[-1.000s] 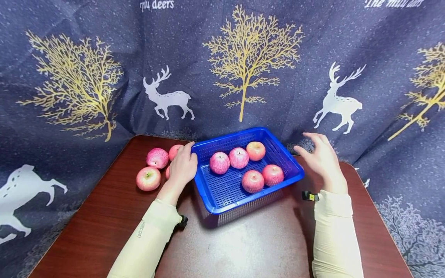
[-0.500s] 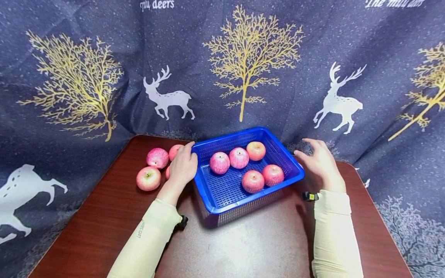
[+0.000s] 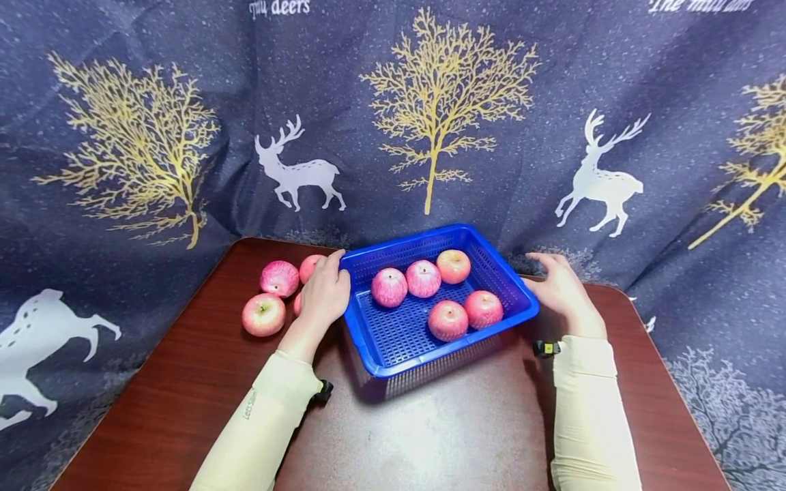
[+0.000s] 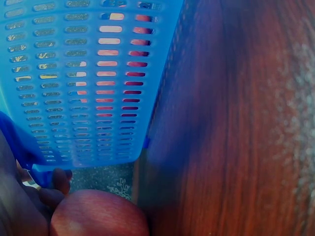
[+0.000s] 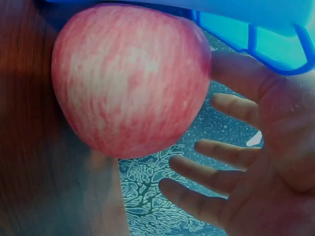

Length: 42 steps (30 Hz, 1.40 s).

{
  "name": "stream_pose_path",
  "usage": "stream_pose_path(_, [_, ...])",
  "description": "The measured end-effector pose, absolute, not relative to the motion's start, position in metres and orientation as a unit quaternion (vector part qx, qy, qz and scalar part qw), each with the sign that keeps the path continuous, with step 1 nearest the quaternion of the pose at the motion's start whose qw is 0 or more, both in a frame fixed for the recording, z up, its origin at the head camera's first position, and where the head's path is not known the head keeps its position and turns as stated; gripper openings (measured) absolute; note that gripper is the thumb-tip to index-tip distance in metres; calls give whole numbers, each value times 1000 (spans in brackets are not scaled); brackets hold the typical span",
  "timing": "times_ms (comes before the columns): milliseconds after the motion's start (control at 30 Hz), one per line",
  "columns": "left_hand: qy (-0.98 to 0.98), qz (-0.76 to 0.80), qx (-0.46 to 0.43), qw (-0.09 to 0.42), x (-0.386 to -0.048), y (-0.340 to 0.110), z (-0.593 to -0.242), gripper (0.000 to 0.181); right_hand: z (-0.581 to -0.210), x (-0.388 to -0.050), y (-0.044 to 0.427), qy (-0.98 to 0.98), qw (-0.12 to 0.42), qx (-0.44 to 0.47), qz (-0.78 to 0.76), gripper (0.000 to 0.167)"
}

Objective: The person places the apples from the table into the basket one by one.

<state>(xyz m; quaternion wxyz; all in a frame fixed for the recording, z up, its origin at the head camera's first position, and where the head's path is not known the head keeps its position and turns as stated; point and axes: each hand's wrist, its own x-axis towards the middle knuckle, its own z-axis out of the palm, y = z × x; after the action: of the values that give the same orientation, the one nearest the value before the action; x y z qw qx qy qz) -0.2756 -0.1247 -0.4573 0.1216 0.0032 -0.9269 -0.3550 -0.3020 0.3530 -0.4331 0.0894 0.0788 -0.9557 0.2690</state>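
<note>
A blue plastic basket (image 3: 393, 371) stands on the table, with several red apples (image 3: 389, 287) inside. My left hand (image 3: 325, 292) holds the basket's left rim; in the left wrist view its fingertips (image 4: 61, 180) curl at the rim, close to an apple (image 4: 101, 216). My right hand (image 3: 559, 290) is just outside the basket's right end. In the right wrist view, a striped red apple (image 5: 130, 81) sits beside the basket, and the thumb is at its side while the other fingers (image 5: 197, 199) extend past it, loosely spread. In the head view this apple is hidden.
Several loose apples (image 3: 263, 315) lie on the left of the brown table (image 3: 184, 395), some partly behind the left hand. A dark blue cloth (image 3: 381, 136) with deer and trees hangs right behind the table's back edge.
My right hand has lowered and moved slightly left, closer to the basket's right end. The left hand, the basket and the apples in it have stayed in place.
</note>
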Motion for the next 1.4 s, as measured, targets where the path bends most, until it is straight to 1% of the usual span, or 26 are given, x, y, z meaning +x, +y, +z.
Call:
stream_pose_path(167, [-927,-354,5,123,-276,-124,-458,56,-436,-304,355,-954,82,89,274,68])
stream_pose_path(400, [-927,-354,6,125,-276,-124,-458,56,-437,-304,357,-950,66,111,283,57])
stream_pose_path(600, [-926,-356,5,127,-276,-124,-458,56,-439,-306,360,-945,21,119,304,54])
stream_pose_path(767, [-926,-356,5,129,-277,-124,-459,55,-444,-303,361,-915,-32,106,389,52])
stream_pose_path(900, [-926,-355,5,129,-277,-124,-459,56,-448,-304,366,-910,-42,114,397,47])
stream_pose_path(1000, [-926,-356,6,128,-277,-124,-458,56,-448,-303,369,-902,-64,104,414,48])
stream_pose_path(1133, [-925,-359,6,124,-275,-124,-457,56,-448,-302,373,-876,-110,81,463,54])
stream_pose_path(1400, [-927,-355,1,124,-276,-124,-458,56,-441,-295,379,-855,-166,90,484,58])
